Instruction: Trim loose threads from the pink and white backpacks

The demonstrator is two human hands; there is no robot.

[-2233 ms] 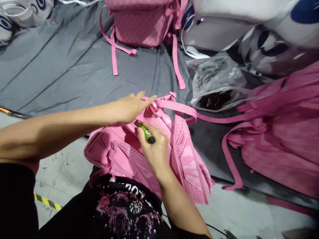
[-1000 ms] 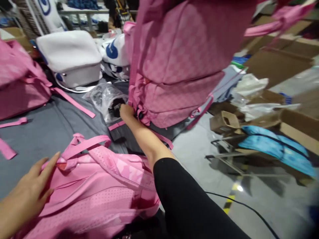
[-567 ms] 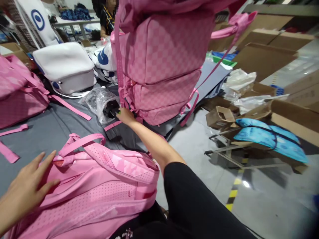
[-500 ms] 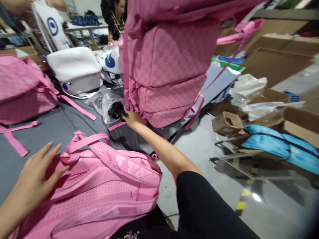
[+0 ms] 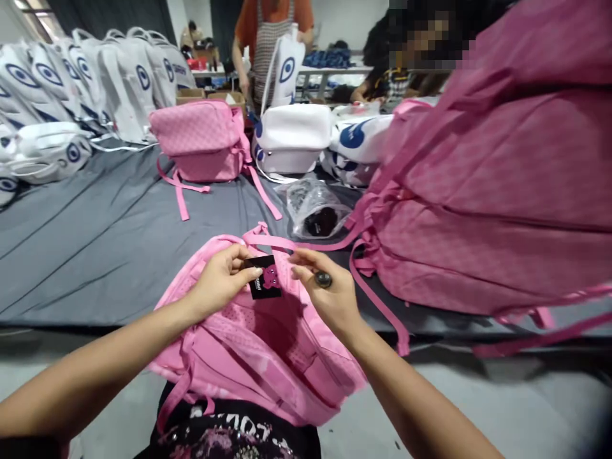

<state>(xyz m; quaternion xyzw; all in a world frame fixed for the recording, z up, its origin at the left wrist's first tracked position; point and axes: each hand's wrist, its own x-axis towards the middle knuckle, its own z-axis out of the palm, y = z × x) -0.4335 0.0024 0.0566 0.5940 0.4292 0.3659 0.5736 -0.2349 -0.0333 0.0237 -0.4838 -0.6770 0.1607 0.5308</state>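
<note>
My left hand [image 5: 228, 275] is closed, pinching a black hang tag [image 5: 266, 287] with a pink cartoon figure between thumb and fingers. Just right of the tag is my right hand [image 5: 329, 287], curled around a dark round-ended tool [image 5: 323, 278]. Only the tool's end shows, so its kind is unclear. Below both hands a pink backpack [image 5: 287, 376] leans on my lap against the table edge, its straps towards me. A clear plastic bag [image 5: 306, 197] with black tags [image 5: 321, 222] in it lies beyond my right hand.
A large pink checkered backpack [image 5: 502, 191] fills the right side. Across the grey-covered table [image 5: 95, 236] stand a smaller pink backpack [image 5: 201, 137], a white bag [image 5: 294, 137] and several white backpacks [image 5: 138, 83]. Two people work behind the table.
My right hand has come back from the plastic bag to the pink backpack. My left hand, empty and spread before, now pinches a tag. The view has swung left.
</note>
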